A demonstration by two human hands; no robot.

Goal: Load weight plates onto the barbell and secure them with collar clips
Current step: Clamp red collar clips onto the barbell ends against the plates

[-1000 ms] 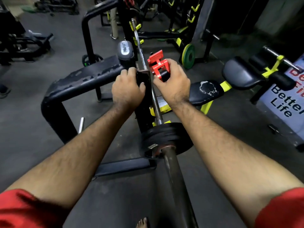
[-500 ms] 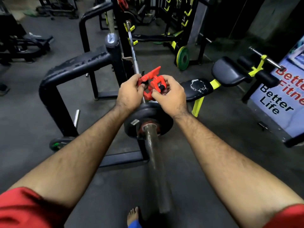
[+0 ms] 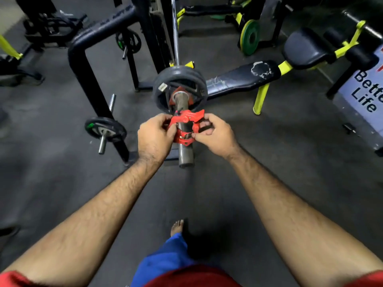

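Both hands have drawn back from above the plates toward the near end of the bar since half a second ago, bringing the red clip with them, and the camera now looks more steeply down. Left hand (image 3: pixel 154 136) and right hand (image 3: pixel 216 133) each hold one side of the red collar clip (image 3: pixel 185 126) in a fingertip grip, the left grasping its left edge, the right pinching its right edge and lower rim. That clip sits around the bare barbell sleeve (image 3: pixel 185 149), with its lever standing out at the upper right. It is on the sleeve but apart from the weights, with a short stretch of bare sleeve between them and the sleeve's end poking out below the hands.

Farther along the sleeve sit the dark weight plates (image 3: pixel 179 88), stacked against each other, with a red ring showing at the hub. Beyond them the thin bar shaft (image 3: pixel 175 36) runs up toward the black rack (image 3: pixel 87 65).

On the floor left of the hands, a small plate with a green mark (image 3: pixel 105 127) sits on a peg at the rack's foot. To the right stands a black bench with yellow legs (image 3: pixel 244 78), its pad worn white in one spot. A green and yellow plate (image 3: pixel 249 37) leans farther back. At the right edge is a sign (image 3: pixel 366 88) with partial lettering. One bare foot (image 3: pixel 176 227) and a blue trouser leg (image 3: pixel 165 259) show at the bottom.
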